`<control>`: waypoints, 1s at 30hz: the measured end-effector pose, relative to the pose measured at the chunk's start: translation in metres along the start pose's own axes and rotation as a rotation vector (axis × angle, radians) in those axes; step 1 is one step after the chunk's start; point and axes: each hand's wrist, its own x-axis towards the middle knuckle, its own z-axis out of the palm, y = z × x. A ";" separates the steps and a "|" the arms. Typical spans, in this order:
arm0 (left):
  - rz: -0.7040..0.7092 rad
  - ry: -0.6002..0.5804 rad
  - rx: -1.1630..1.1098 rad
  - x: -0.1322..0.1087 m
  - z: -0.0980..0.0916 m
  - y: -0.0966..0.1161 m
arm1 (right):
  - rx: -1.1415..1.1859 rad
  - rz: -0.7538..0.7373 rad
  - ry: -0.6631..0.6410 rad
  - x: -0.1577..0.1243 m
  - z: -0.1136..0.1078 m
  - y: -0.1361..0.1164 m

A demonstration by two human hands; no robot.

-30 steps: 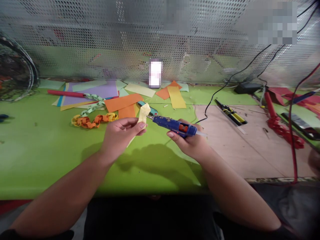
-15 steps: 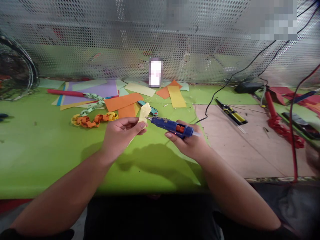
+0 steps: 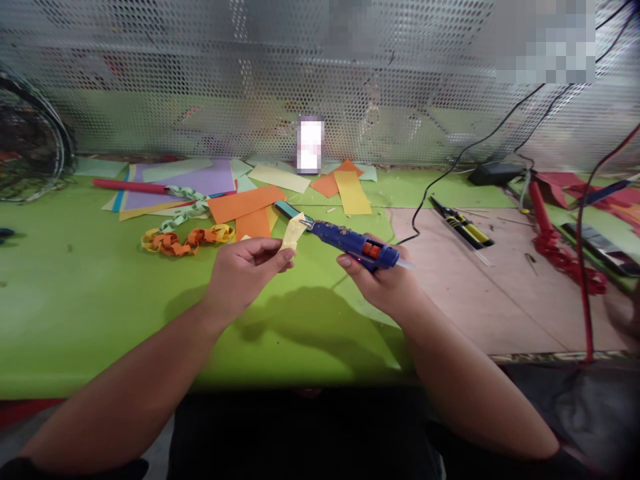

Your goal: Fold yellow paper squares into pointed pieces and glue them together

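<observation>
Between the thumb and fingers of my left hand (image 3: 247, 267) is a pale yellow paper strip (image 3: 293, 231), folded or creased, its top end sticking up. My right hand (image 3: 383, 280) is wrapped round a blue hot glue gun (image 3: 345, 241), with a clear glue stick poking out of its back. The gun's metal nozzle points left and meets the upper part of the strip; I cannot make out any glue. Behind the strip lies a teal box cutter (image 3: 287, 211). Left of it are orange paper pieces (image 3: 247, 203) and a paper chain of orange, yellow and green loops (image 3: 193, 241).
Coloured sheets (image 3: 185, 183) lie along the perforated metal screen (image 3: 200, 80), where a phone (image 3: 311, 145) leans. On the right are black-and-yellow pliers (image 3: 463, 225), a red paper chain (image 3: 560, 260), a black cord (image 3: 419, 217) and a red cable (image 3: 583, 267). Another person's hand (image 3: 623, 303) is at the right edge.
The glue gun and my right hand have shifted slightly right and up, the nozzle now at the strip's upper end. The strip in my left hand has tilted to the right.
</observation>
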 end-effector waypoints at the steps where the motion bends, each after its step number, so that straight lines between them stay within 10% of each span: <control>1: -0.002 -0.006 -0.005 0.000 0.000 0.001 | 0.001 0.007 0.001 0.000 0.000 0.001; 30: -0.030 -0.036 -0.130 0.002 0.001 0.000 | -0.011 -0.057 0.015 0.005 -0.006 -0.010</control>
